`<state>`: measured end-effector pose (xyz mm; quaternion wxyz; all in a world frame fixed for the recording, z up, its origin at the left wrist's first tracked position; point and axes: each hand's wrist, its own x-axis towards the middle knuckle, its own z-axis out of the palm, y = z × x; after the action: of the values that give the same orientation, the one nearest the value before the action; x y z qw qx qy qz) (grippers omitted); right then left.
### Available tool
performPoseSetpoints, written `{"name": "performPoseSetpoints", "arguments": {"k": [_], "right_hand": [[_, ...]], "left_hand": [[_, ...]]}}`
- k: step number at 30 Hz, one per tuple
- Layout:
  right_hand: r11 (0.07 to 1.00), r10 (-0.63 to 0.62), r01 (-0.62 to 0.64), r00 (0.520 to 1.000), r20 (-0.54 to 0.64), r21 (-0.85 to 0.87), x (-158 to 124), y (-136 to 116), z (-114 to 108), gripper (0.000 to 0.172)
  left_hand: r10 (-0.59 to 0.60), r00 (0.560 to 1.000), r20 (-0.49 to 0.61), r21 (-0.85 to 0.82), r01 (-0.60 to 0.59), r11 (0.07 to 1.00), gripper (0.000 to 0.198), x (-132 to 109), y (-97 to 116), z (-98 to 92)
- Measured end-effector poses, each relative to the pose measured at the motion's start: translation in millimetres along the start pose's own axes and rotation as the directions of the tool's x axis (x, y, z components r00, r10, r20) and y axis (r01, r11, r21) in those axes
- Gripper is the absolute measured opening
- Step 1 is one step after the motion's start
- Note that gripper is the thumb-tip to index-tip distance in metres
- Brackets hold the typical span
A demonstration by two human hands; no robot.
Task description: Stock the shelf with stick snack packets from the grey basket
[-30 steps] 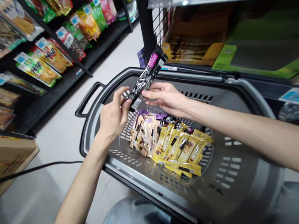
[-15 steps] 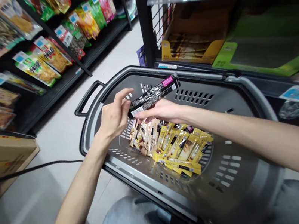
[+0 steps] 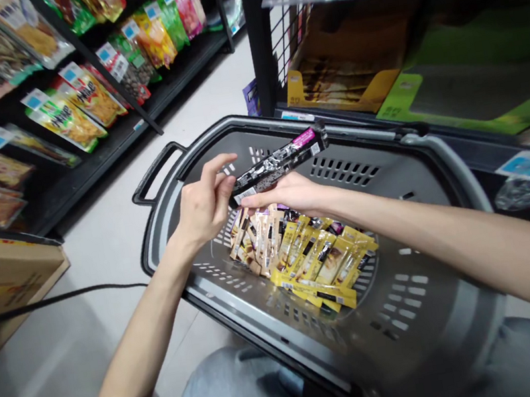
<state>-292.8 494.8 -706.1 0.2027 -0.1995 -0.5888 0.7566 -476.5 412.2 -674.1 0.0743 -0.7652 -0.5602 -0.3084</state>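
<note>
A small stack of long black snack packets (image 3: 283, 158) with a pink patch at the far end is held above the shopping basket (image 3: 433, 245). My right hand (image 3: 291, 193) supports it from below, thumb along the near side. At the stack's left end, the curled fingers and thumb of my left hand (image 3: 205, 200) are closed against it, with the index finger raised; part of that grip is hidden. Under both hands, yellow snack packets (image 3: 322, 260) and beige snack packets (image 3: 265, 235) lie on the basket's bottom, with a few dark ones partly covered.
The basket's black handle (image 3: 157, 172) sticks out at the left. Display boxes, one yellow (image 3: 354, 94) and one green (image 3: 400, 100), stand on the right shelf. Bagged snacks (image 3: 66, 119) fill the left shelves. A cardboard box (image 3: 10, 272) is on the floor at left.
The black packets have shifted slightly right and upward, together with my right hand. My left hand has barely moved. The packets in the basket stay where they were.
</note>
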Motion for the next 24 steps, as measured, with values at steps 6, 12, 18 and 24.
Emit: {"name": "performPoseSetpoints", "arguments": {"k": [6,12,18,24], "right_hand": [[1.000,-0.007,0.006,1.000,-0.015,-0.012,0.5,-2.2,1.8,0.027],[1.000,0.001,-0.001,1.000,-0.006,0.016,2.7,1.2,0.6,0.029],[1.000,-0.003,0.002,1.000,0.013,0.022,0.5,-1.9,1.7,0.032],[0.999,0.023,-0.023,0.999,-0.023,0.027,1.2,-0.3,1.8,0.034]], "left_hand": [[0.002,1.000,0.006,0.009,-0.002,1.000,0.035,0.2,-1.9,-0.3],[0.030,1.000,0.009,0.024,-0.030,0.999,0.035,1.4,-2.5,0.2],[-0.034,0.999,0.015,0.032,0.033,0.999,0.037,-0.2,-3.5,1.1],[-0.071,0.997,0.012,0.024,0.070,0.997,0.041,-2.7,-4.5,2.7]]}}
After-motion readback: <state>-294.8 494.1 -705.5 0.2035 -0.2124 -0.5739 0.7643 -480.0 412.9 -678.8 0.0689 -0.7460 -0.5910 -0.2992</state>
